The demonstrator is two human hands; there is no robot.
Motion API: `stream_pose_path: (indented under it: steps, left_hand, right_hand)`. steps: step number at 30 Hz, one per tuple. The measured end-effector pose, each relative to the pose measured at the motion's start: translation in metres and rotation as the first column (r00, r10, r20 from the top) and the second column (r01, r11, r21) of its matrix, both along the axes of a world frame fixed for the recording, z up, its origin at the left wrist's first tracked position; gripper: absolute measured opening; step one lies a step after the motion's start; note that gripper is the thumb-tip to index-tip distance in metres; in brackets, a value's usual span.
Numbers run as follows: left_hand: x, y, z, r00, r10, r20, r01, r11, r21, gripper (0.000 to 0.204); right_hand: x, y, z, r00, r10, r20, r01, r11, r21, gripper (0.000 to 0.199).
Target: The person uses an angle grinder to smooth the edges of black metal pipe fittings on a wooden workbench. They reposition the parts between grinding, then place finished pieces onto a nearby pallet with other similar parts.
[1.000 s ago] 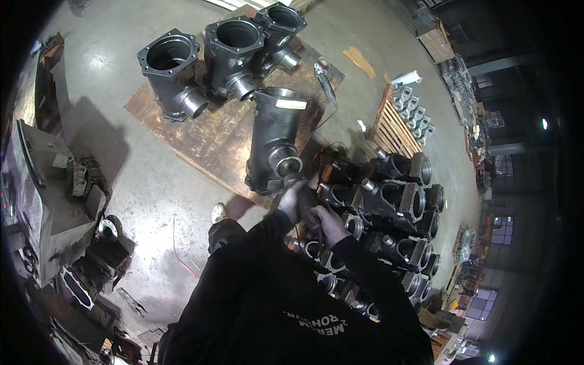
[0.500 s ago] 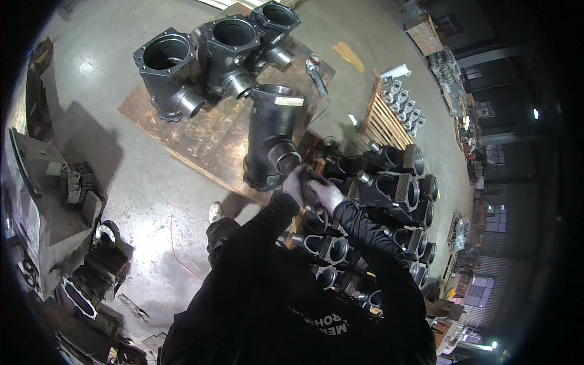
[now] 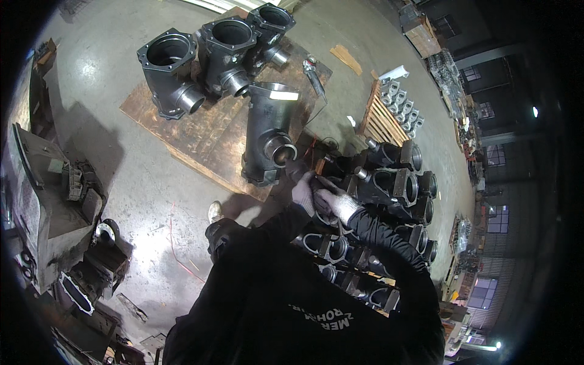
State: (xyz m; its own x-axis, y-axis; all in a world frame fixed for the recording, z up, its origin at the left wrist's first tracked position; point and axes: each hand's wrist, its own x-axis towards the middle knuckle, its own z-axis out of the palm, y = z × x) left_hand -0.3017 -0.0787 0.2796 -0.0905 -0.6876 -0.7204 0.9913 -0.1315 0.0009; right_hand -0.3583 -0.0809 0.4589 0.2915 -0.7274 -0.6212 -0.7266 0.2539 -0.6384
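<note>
Two gloved hands, left [image 3: 302, 194] and right [image 3: 336, 202], both closed around one dark hand tool [image 3: 297, 171]; the left sat nearer its working end, the right just behind and to the right. Fine detail of the tool was lost against the dark background.

One black casting [image 3: 267, 118], the workpiece, lay ahead of the hands and slightly left, on a wooden board [image 3: 161, 131]; its long body ran away from them. Its short side pipe [image 3: 280, 150] had a bright-rimmed mouth turned toward the hands, with the tool's end just beside it; contact could not be told. One pale strip [image 3: 283, 95] marked its far flange.

Three further black castings [image 3: 226, 58] stood farther ahead and left of the hands, on the same board, flanged openings up.

One angle grinder [image 3: 313, 78] lay beyond the hands at the board's right side, its cord trailing back toward them.

Many dark castings [image 3: 398, 185], closely grouped, filled the area right of the hands and nearer the body.

One slatted wooden pallet [image 3: 372, 117], ahead and right of the hands, with silvery metal parts [image 3: 404, 108] in rows beside its slats.

One red cord [image 3: 173, 246] lay on the floor [image 3: 143, 194], well left of the hands.
</note>
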Motion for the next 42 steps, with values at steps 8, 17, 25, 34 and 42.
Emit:
stream_pose_path:
  steps: [8,17,25,34,42]
  left_hand:
    - [0.053,-0.041,-0.043,0.917,-0.295,-0.269,0.194,0.918,-0.345,0.053]
    - [0.064,-0.015,0.023,0.937,-0.261,-0.232,0.202,0.947,-0.248,0.050]
    - [0.027,0.008,0.035,0.975,-0.067,-0.212,0.038,0.990,-0.138,0.039]
    - [0.044,0.022,0.065,0.979,-0.086,-0.184,0.055,0.985,-0.165,0.034]
    - [0.069,-0.012,0.024,0.974,-0.148,-0.174,0.100,0.960,-0.260,0.037]
  right_hand:
    - [0.042,-0.038,-0.035,0.998,-0.067,0.002,0.066,0.988,0.140,0.052]
    - [0.052,-0.025,0.005,0.994,-0.040,-0.101,0.056,0.985,0.163,0.052]
    - [0.015,0.002,0.003,0.995,-0.092,0.047,0.087,0.991,0.106,0.055]
    - [0.007,0.004,-0.010,1.000,-0.005,0.019,0.005,1.000,0.021,0.053]
    - [0.035,-0.037,-0.045,0.993,0.072,-0.094,-0.069,0.997,0.036,0.062]
